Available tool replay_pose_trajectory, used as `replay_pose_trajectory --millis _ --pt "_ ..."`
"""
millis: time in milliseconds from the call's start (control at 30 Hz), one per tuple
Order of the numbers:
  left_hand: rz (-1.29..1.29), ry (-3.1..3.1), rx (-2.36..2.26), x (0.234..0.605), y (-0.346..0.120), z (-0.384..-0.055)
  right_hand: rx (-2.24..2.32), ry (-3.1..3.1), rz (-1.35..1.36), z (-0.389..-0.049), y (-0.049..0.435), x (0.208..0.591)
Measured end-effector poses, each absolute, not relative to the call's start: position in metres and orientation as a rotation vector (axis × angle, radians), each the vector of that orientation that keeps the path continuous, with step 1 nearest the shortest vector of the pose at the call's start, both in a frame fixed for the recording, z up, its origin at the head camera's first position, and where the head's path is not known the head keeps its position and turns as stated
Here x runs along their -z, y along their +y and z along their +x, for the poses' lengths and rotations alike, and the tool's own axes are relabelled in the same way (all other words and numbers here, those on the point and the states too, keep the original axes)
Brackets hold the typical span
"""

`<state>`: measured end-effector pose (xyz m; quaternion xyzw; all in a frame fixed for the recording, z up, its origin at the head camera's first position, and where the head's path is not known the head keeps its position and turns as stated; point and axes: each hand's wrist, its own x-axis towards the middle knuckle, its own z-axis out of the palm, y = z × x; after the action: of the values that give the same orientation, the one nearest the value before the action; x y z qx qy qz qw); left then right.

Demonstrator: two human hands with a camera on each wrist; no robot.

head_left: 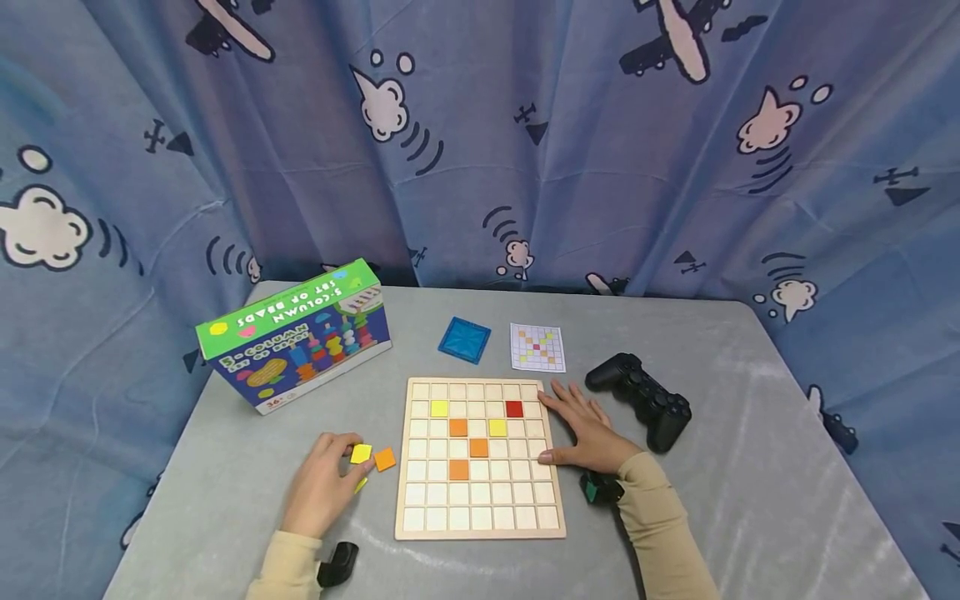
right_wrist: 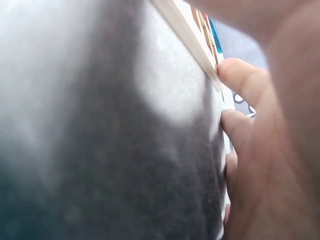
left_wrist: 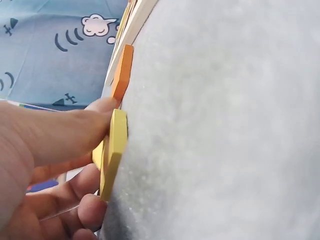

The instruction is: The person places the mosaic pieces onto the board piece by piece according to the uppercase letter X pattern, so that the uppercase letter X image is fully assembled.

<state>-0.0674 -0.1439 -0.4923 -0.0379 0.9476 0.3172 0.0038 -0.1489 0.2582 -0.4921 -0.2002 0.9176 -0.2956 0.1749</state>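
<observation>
In the head view, my left hand point(head_left: 321, 483) is left of the wooden grid board point(head_left: 480, 535), thumb and fingers curled about a yellow square tile point(head_left: 361, 453). An orange tile point(head_left: 385, 459) lies by the thumb tip, and a second yellow tile point(head_left: 361, 484) shows partly below the thumb. The left wrist view has the nearer yellow tile point(left_wrist: 118, 137) and the orange tile point(left_wrist: 122, 72) edge-on. My right hand point(head_left: 588, 433) rests with spread fingers along the board's right edge. On the board sit a red tile point(head_left: 513, 409) and several yellow and orange tiles.
Behind the board lie a blue square tray point(head_left: 464, 340) and a printed pattern card point(head_left: 537, 347). A black game controller point(head_left: 641, 400) is right of my right hand. A colourful toy box point(head_left: 296, 337) stands at the back left, before a blue curtain point(head_left: 465, 167).
</observation>
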Motion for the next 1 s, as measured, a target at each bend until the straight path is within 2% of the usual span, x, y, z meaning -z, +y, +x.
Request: replay_pose_trajectory --millis 667,1000 --pt "-0.369 2.806 -1.363 0.489 -0.144 -0.067 0.836 2.613 -0.568 -0.149 0.26 0.496" --pt "-0.398 2.797 -1.592 0.463 -0.134 -0.062 0.846 2.613 -0.578 -0.149 0.26 0.496"
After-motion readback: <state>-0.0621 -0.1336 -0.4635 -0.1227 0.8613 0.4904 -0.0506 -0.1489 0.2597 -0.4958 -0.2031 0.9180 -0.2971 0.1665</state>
